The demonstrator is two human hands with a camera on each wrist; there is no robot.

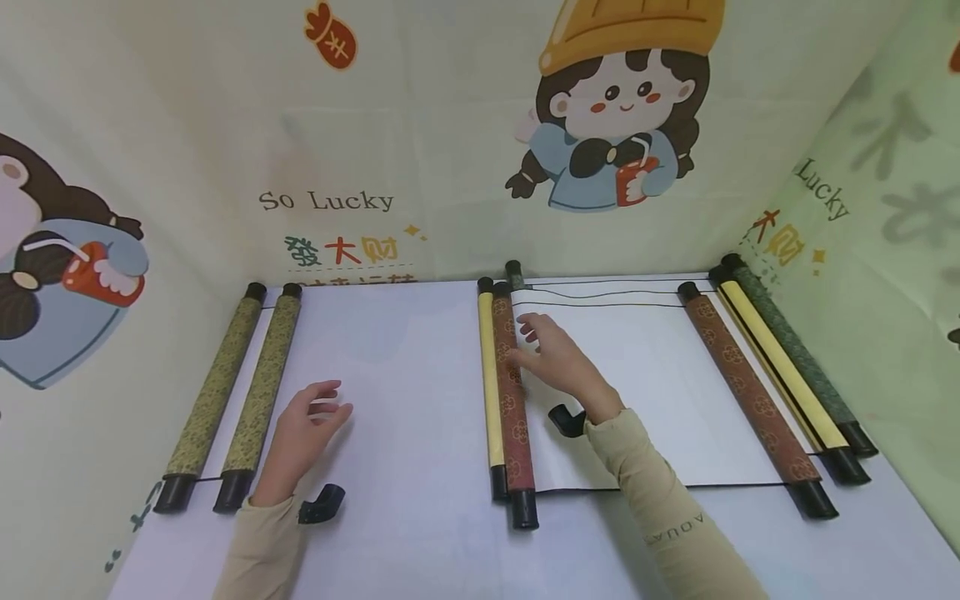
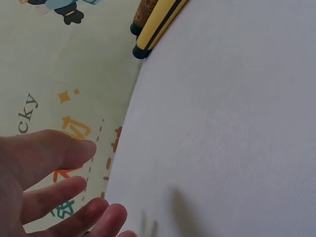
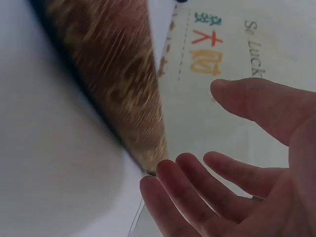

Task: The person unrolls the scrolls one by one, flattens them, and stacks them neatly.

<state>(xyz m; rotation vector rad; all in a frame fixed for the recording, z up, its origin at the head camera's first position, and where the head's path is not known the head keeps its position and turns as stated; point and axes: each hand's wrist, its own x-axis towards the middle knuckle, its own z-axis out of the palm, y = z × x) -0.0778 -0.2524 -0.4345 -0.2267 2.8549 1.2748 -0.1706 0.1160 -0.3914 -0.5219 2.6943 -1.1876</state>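
My left hand [image 1: 303,433], empty with its fingers loosely bent, hovers over the white tabletop just right of an olive patterned scroll [image 1: 262,392]. That scroll is partly unrolled, its second rod [image 1: 213,392] lying parallel on the left. My right hand [image 1: 558,358] is also empty, thumb and fingers spread apart. It hangs over the inner edge of the red-brown flowered rod [image 1: 512,400] of an opened scroll. White paper [image 1: 600,350] stretches from there to the matching red-brown rod [image 1: 753,400]. In the right wrist view, the fingertips [image 3: 150,185] overlap the end of the brown rod [image 3: 113,74].
A yellow rod [image 1: 489,392] lies against the left red-brown one. On the right are another yellow rod [image 1: 787,367] and a dark green rod [image 1: 802,354]. Printed cloth walls [image 1: 450,150] enclose the white table [image 1: 390,517]. Black curved pieces [image 1: 322,504] sit by both cuffs.
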